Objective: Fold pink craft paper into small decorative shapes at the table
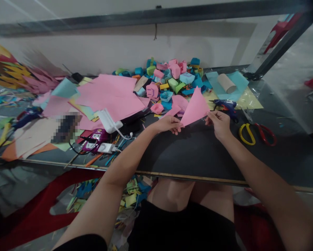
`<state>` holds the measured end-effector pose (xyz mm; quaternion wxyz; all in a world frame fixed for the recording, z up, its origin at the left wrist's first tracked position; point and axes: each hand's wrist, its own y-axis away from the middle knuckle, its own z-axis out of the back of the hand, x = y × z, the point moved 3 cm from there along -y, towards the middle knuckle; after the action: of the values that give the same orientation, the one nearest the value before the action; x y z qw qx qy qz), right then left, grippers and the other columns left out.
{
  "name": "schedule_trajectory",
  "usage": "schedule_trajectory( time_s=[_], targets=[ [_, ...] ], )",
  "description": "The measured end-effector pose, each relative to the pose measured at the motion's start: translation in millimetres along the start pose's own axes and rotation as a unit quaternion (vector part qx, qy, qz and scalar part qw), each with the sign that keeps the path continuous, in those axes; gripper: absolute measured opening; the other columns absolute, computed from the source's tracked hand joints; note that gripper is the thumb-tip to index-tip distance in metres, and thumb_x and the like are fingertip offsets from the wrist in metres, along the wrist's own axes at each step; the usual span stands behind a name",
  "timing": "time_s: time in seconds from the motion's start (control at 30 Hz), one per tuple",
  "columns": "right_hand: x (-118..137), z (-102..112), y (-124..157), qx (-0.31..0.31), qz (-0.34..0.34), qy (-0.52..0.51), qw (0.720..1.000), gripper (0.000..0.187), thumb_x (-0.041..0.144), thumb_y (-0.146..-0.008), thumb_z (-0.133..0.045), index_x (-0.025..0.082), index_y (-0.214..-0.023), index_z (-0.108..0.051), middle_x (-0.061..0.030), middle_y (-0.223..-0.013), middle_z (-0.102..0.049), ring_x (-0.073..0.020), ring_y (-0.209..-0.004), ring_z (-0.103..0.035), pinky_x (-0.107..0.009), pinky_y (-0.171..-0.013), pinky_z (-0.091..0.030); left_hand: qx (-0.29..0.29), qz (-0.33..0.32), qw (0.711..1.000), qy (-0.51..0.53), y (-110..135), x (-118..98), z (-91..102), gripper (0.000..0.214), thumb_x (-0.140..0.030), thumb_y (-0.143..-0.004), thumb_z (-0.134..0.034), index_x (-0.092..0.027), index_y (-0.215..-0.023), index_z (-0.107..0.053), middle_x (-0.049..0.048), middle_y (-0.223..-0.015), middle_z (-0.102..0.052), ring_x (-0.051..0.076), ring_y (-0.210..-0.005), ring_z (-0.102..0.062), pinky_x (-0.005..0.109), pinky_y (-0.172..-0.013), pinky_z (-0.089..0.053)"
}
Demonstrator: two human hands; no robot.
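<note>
Left hand (169,124) and right hand (219,122) pinch pink paper (195,108) above table (198,153); scissors (257,133) lie right.

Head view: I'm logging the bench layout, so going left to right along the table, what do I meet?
From the left: pink sheets → left hand → pink paper triangle → right hand → scissors.

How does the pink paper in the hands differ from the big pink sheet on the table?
The held paper is a triangle, pointing up; the big sheet is roughly rectangular. The held paper is raised off the table between the left hand and right hand; the big sheet lies flat. The held paper looks smaller. Both are pink paper.
</note>
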<state>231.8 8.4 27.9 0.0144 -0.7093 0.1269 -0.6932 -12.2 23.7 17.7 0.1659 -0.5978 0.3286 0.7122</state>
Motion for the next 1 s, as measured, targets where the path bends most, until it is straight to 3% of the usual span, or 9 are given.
schedule_trajectory(
  time_s=[0.23,0.57,0.67,0.77,0.9,1.0],
  targets=[
    [-3,1,-2,0.006,-0.018,-0.013,1.0,0.047,0.059,-0.064,-0.085,0.02,-0.057,-0.062,0.0007,-0.054,-0.064,-0.0072,-0.04,-0.052,-0.021,-0.04,-0.04,0.021,0.015,0.999,0.021,4,-5,-4.2,0.035,-0.044,-0.08,-0.081,-0.014,-0.076,-0.064,0.0056,-0.07,-0.074,0.011,-0.059,-0.07,0.021,-0.056,-0.051],
    [-3,1,-1,0.006,-0.015,-0.034,0.999,0.04,0.053,-0.068,-0.084,0.021,-0.059,-0.06,0.0041,-0.05,-0.059,-0.0063,-0.039,-0.051,-0.02,-0.04,-0.041,0.077,0.012,0.997,0.025,9,-7,-4.5,0.033,-0.042,-0.077,-0.083,-0.014,-0.085,-0.066,0.0088,-0.081,-0.078,0.013,-0.069,-0.073,0.024,-0.067,-0.057],
    [-2,2,-1,0.009,-0.014,-0.032,0.999,0.044,0.056,-0.068,-0.082,0.021,-0.058,-0.057,0.0044,-0.049,-0.057,-0.0065,-0.038,-0.05,-0.021,-0.04,-0.04,0.036,0.016,0.997,0.065,4,-1,-1.5,0.04,-0.049,-0.081,-0.08,-0.013,-0.092,-0.067,0.0117,-0.082,-0.078,0.016,-0.071,-0.074,0.026,-0.067,-0.056],
    [1,-2,1,0.044,-0.027,-0.03,0.998,0.047,0.059,-0.066,-0.083,0.021,-0.058,-0.057,0.004,-0.049,-0.058,-0.0072,-0.038,-0.051,-0.021,-0.039,-0.04,-0.04,-0.019,0.992,0.121,-4,3,-4.0,0.047,-0.054,-0.08,-0.079,-0.013,-0.101,-0.069,0.0105,-0.086,-0.077,0.016,-0.075,-0.073,0.027,-0.069,-0.056],
    [8,-10,9,0.107,-0.03,-0.025,0.993,0.049,0.063,-0.063,-0.086,0.02,-0.061,-0.062,0.0026,-0.05,-0.061,-0.0083,-0.04,-0.053,-0.022,-0.04,-0.042,-0.122,-0.098,0.98,0.124,-10,-1,-13.1,0.042,-0.047,-0.069,-0.088,-0.013,-0.087,-0.071,0.0043,-0.082,-0.074,0.012,-0.077,-0.067,0.023,-0.073,-0.053],
    [13,-14,14,0.12,-0.02,-0.018,0.992,0.048,0.063,-0.064,-0.086,0.02,-0.065,-0.067,0.0019,-0.051,-0.063,-0.0086,-0.041,-0.053,-0.023,-0.042,-0.043,-0.159,-0.109,0.975,0.111,-8,-5,-15.7,0.04,-0.046,-0.066,-0.09,-0.013,-0.076,-0.069,0.0024,-0.072,-0.07,0.012,-0.071,-0.062,0.023,-0.065,-0.049]
  ],
)
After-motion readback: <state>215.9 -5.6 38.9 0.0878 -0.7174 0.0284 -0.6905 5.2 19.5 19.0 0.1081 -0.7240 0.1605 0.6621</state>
